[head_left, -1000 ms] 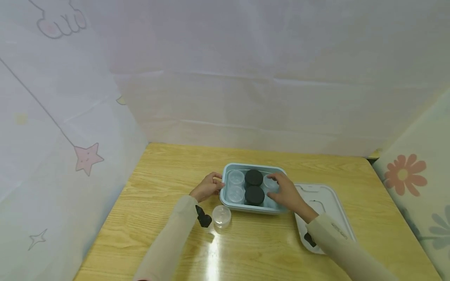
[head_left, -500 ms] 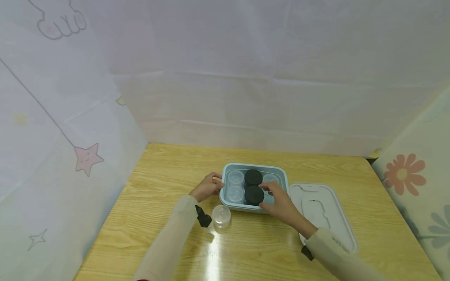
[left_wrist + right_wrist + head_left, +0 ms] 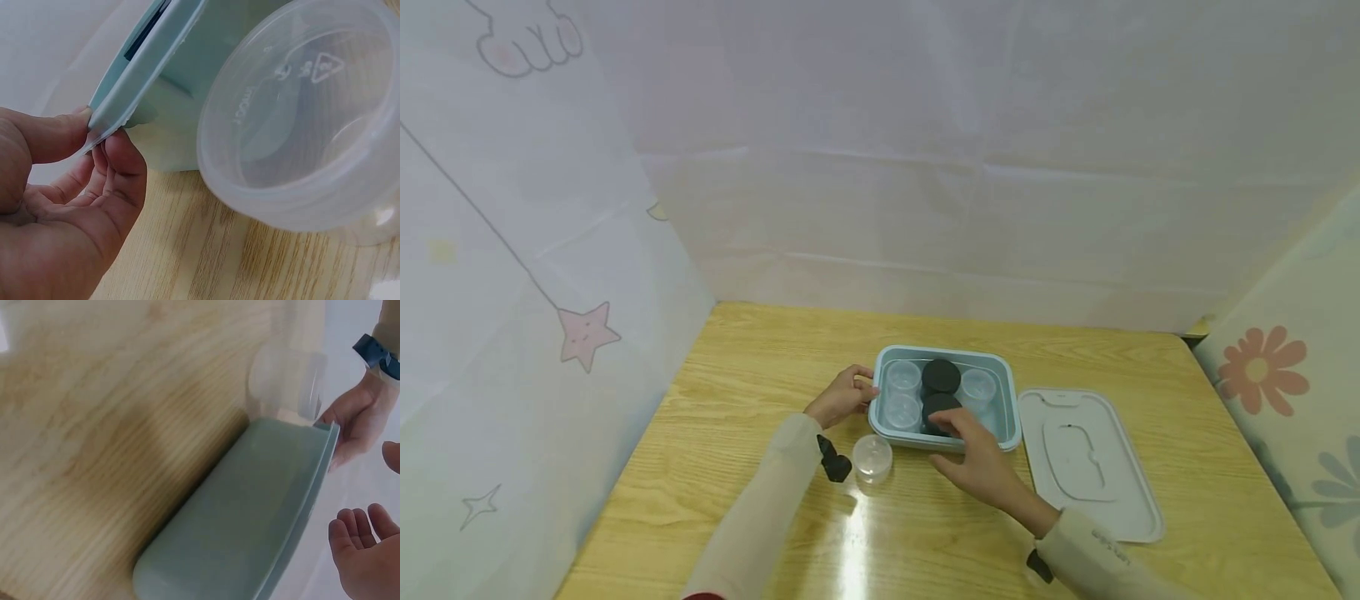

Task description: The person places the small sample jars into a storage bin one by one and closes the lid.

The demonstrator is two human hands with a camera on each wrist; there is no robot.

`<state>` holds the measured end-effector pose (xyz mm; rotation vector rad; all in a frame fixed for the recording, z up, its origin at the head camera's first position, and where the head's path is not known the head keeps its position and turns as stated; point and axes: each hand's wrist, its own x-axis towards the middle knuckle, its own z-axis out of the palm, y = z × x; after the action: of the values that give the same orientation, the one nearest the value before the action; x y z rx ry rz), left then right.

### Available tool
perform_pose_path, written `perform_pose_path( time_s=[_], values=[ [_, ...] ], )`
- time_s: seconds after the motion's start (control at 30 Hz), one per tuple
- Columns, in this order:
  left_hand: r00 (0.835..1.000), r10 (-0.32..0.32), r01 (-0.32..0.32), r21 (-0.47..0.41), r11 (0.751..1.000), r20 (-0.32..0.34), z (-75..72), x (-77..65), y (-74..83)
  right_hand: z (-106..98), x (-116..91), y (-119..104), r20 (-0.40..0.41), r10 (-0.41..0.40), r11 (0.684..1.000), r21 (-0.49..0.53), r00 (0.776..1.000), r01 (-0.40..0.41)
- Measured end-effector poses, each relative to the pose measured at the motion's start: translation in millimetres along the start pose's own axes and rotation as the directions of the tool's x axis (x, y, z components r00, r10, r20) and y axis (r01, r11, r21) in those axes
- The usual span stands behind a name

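In the head view a light blue rectangular box (image 3: 1011,408) stands on the table. My left hand (image 3: 842,396) pinches its left rim between thumb and fingers, as the left wrist view shows closely. Inside lie two round black-topped pieces (image 3: 942,377), one behind the other, with clear round plastic containers (image 3: 903,375) on both sides. My right hand (image 3: 973,467) is over the box's front edge, thumb and fingers apart, nothing between them. Its fingertips overlap the front black piece; contact cannot be told. Outside the box, near its front left corner, sits one clear round plastic container (image 3: 294,125).
A white lid (image 3: 1138,467) lies flat on the wooden table (image 3: 760,358), right of the box. Patterned cloth walls (image 3: 925,208) enclose the table at the back and both sides.
My right hand has moved left and toward me, from the box's right part to its front middle, uncovering the right clear container and the white lid. My left hand keeps its place.
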<state>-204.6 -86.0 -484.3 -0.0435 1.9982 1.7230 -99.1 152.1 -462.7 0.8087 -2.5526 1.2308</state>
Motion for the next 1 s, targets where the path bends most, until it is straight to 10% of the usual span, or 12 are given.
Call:
perform_pose_path(
  time_s=[0.73,1.0],
  values=[
    [1.000,0.023,-0.023,-0.014,1.000,0.005,-0.5,1.8,-3.1,37.6,-13.3,-8.2,0.214,0.056,0.995,0.067,0.975,-0.072],
    [1.000,0.025,-0.025,-0.020,0.999,0.013,0.5,0.8,-3.4,45.8,-11.9,-4.9,0.369,0.081,0.993,0.046,0.926,-0.106]
  ],
)
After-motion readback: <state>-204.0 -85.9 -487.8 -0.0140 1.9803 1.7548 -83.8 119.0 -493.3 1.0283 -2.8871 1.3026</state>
